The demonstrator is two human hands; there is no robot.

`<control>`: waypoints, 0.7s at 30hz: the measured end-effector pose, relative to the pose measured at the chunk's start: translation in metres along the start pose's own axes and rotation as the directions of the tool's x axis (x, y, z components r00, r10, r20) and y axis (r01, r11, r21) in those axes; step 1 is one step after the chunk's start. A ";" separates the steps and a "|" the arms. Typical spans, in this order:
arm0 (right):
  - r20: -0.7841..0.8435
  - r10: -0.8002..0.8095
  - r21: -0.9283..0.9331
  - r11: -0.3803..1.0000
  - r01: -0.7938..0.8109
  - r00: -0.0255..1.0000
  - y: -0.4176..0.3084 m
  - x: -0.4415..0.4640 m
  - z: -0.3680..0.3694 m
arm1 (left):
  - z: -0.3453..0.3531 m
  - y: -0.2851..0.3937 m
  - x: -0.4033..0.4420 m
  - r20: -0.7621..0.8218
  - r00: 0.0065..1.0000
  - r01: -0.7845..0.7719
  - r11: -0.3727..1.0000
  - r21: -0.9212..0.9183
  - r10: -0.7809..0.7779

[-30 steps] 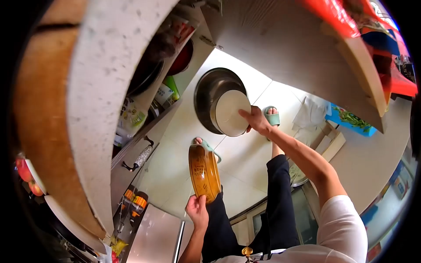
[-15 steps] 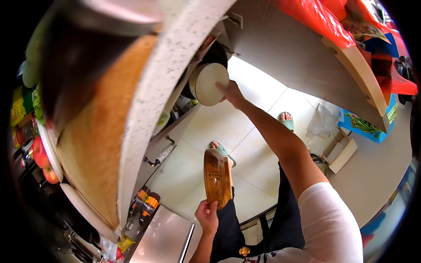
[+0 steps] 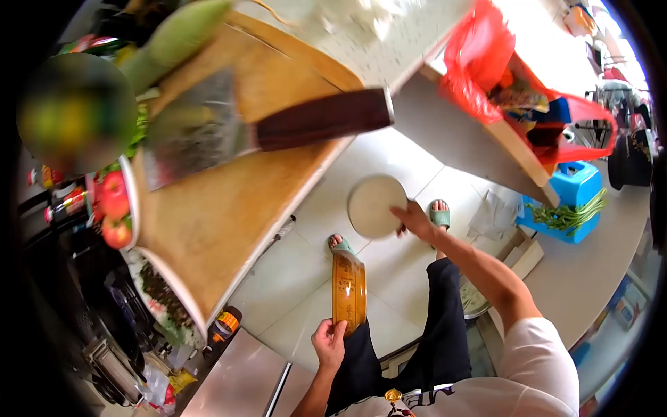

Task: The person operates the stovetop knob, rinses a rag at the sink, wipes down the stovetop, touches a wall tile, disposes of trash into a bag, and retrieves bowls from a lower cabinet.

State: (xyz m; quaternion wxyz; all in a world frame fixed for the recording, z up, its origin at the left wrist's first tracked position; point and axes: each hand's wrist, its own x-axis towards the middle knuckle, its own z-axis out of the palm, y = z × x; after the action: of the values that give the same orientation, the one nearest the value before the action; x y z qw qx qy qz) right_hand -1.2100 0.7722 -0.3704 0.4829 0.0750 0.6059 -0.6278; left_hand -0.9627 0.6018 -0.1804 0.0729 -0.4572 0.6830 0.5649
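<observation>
My left hand (image 3: 329,343) pinches the lower end of a glossy amber-brown dish (image 3: 349,290) with dark markings, held up on its edge in front of my legs. Farther out, over the floor, my right hand (image 3: 415,221) grips the rim of a round white dish (image 3: 376,206), its broad pale face toward me. The two dishes are apart. Left of them, a cleaver (image 3: 323,119) with a dark handle lies on a wooden chopping board (image 3: 215,233), its handle reaching past the board's edge.
A cabinet door (image 3: 445,125) stands open beneath a red plastic bag (image 3: 479,62). At right is a blue basket (image 3: 580,184) with green stalks. Apples (image 3: 114,201) and a long green gourd (image 3: 177,38) lie around the board. A dark bottle (image 3: 226,324) stands low at left.
My right hand has drawn the white dish away from the cupboard, down and right over the floor. My left hand still holds the brown dish. The view has shifted, showing more of the board and cleaver.
</observation>
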 end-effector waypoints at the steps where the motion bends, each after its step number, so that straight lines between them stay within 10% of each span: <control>1: -0.003 0.041 -0.012 0.999 -0.041 0.999 -0.027 -0.038 0.006 | -0.005 0.003 -0.006 0.010 1.000 -0.016 1.000 -0.017 0.016; 9: 0.049 0.068 -0.073 0.995 -0.065 0.996 -0.227 -0.218 0.095 | -0.051 0.069 -0.073 0.133 0.970 -0.234 0.934 0.271 0.204; 21: 0.095 -0.103 -0.281 0.951 0.126 0.990 -0.333 -0.138 0.221 | -0.115 0.137 -0.159 0.055 0.890 -0.451 0.857 0.250 0.452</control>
State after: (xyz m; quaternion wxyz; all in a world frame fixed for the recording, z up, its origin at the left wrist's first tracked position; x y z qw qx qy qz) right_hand -1.2612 0.5923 0.0091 0.4748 -0.0560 0.6743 -0.5628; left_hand -0.9212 0.5841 0.0547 -0.0051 -0.2729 0.8384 0.4718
